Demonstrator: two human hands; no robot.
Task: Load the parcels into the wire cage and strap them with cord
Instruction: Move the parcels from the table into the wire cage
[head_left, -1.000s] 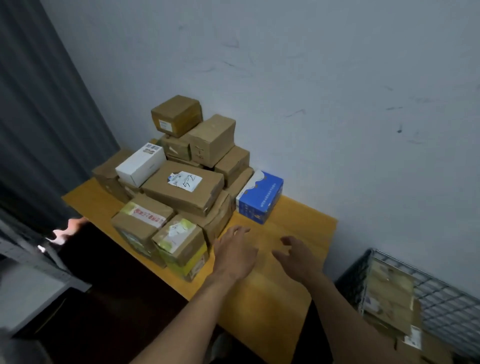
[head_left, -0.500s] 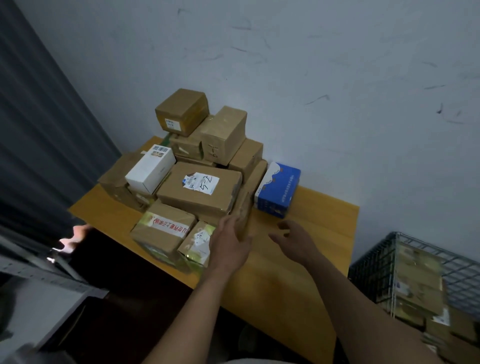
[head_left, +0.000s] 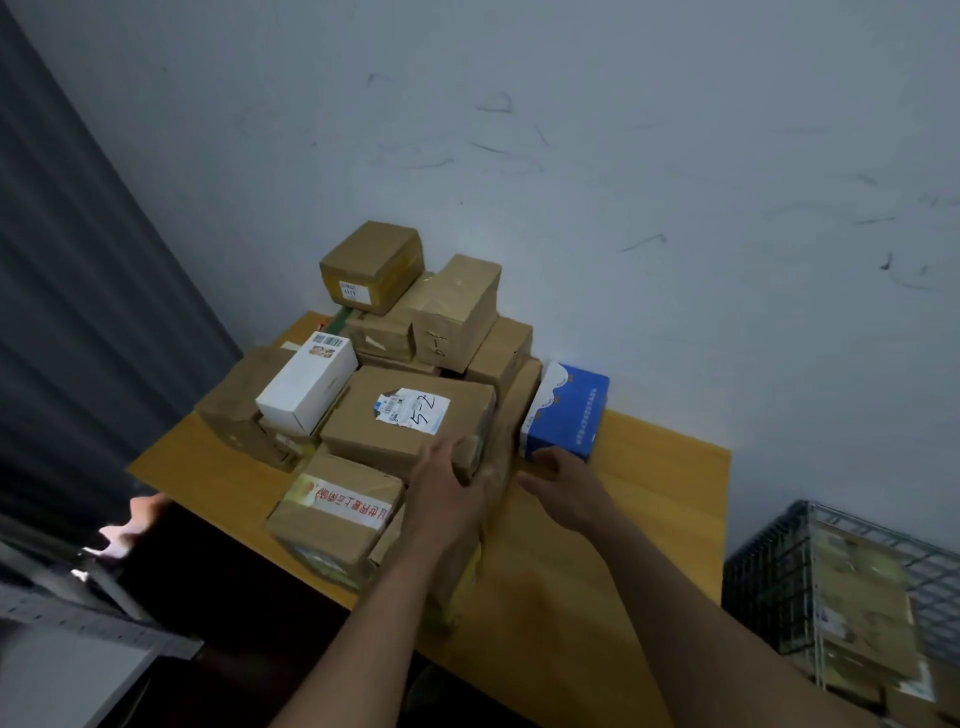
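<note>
Now, step in hand: judging by the reach, picking the next parcel off the pile for loading; strapping comes later, and no cord shows.
Head view, pile: brown parcels stacked on the far left of the bench (head_left: 649, 483), against the wall.
Labelled parcel (head_left: 405, 415): large and brown with a white slip on top; it lies at the near middle of the pile and rests on other parcels.
White box (head_left: 306, 384): just left of the labelled parcel, tilted.
Blue box (head_left: 566, 410): at the right edge of the pile, standing on the bench.
Taped parcel (head_left: 337, 514): near left, at the bench edge, with red lettering on its tape.
Left grip (head_left: 452, 483): laid on the near right corner of the labelled parcel with the thumb up at its top edge; blur hides whether it is grasping.
Right grip (head_left: 566, 488): released, fingers loosely curled and low by the near corner of the blue box; contact cannot be told.
Wire cage (head_left: 769, 561): on the floor to the near right, well apart from the pile, with brown parcels (head_left: 857, 597) already inside.
Next move: probably a firm two-sided hold on one parcel. It should lift straight up so its neighbours do not slide, then carry right and down into the cage.
</note>
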